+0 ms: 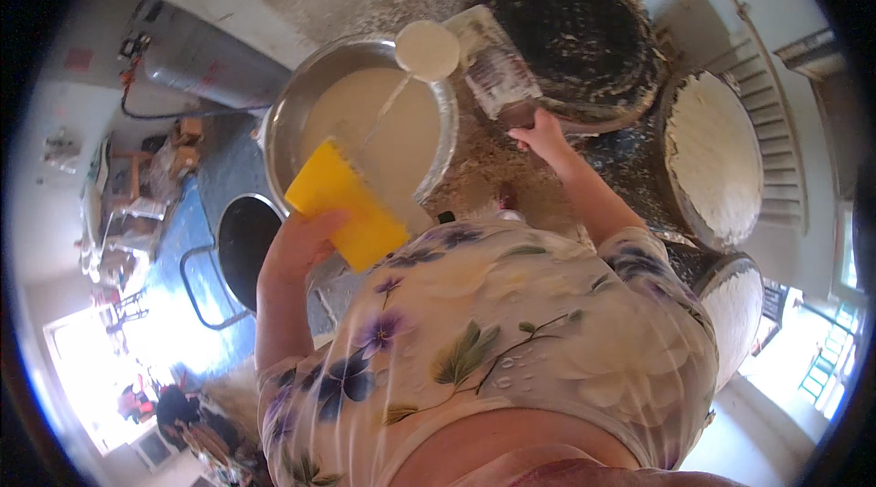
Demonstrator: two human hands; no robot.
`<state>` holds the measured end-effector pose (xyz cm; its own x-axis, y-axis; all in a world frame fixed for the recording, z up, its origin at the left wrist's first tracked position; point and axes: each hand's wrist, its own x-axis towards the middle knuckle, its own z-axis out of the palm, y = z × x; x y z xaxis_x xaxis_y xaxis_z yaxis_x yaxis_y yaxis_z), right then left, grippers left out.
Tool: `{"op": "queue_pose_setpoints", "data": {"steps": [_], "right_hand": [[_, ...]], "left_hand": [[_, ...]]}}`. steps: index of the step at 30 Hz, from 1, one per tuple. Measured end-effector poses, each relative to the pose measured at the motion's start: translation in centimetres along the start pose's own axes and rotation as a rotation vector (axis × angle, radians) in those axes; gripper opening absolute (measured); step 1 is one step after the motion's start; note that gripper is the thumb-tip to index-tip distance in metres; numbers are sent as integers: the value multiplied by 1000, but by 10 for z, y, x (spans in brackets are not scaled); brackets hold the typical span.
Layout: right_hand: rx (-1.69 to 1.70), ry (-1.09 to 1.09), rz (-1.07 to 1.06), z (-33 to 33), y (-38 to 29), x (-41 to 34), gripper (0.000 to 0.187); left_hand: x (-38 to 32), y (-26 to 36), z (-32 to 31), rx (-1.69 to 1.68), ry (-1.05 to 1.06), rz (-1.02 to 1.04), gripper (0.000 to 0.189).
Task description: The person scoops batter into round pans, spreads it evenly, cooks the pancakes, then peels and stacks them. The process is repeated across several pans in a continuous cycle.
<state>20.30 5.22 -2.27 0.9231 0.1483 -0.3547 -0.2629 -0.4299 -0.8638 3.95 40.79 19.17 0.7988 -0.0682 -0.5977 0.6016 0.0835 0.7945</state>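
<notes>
My left hand [308, 241] grips a yellow rectangular sheet or pad [348, 205] over the near edge of a large round metal basin [274, 145]. Pale, creamy liquid [335, 100] fills part of the basin. My right hand [543, 138] holds a wide, batter-smeared scraper or brush [496, 70] by its near end, beside a round black griddle-like plate [568, 35]. A round ladle [428, 50] coated with the pale liquid lies at the basin's far right rim, its thin handle slanting down over the liquid. Whether the ladle touches the scraper I cannot tell.
On the right stand two round vessels with pale tops [715, 159], [739, 309] a second one nearer. A dark open bucket [250, 247] with a metal handle is left of the basin. A grey gas cylinder [212, 63] lies beyond, and a stair railing [770, 76] rises at right.
</notes>
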Motion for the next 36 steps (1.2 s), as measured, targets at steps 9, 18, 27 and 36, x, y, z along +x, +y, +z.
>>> {"op": "queue_pose_setpoints", "data": {"steps": [9, 18, 27, 36], "right_hand": [[681, 94, 317, -107, 34, -66, 19], [736, 15, 121, -106, 30, -78, 12], [-86, 324, 126, -121, 77, -50, 51], [-584, 147, 290, -148, 92, -81, 51]], "left_hand": [[156, -35, 141, 1102, 104, 245, 35], [194, -38, 178, 870, -35, 601, 38], [182, -27, 176, -626, -643, -162, 20], [129, -38, 80, -704, -162, 29, 31]]}}
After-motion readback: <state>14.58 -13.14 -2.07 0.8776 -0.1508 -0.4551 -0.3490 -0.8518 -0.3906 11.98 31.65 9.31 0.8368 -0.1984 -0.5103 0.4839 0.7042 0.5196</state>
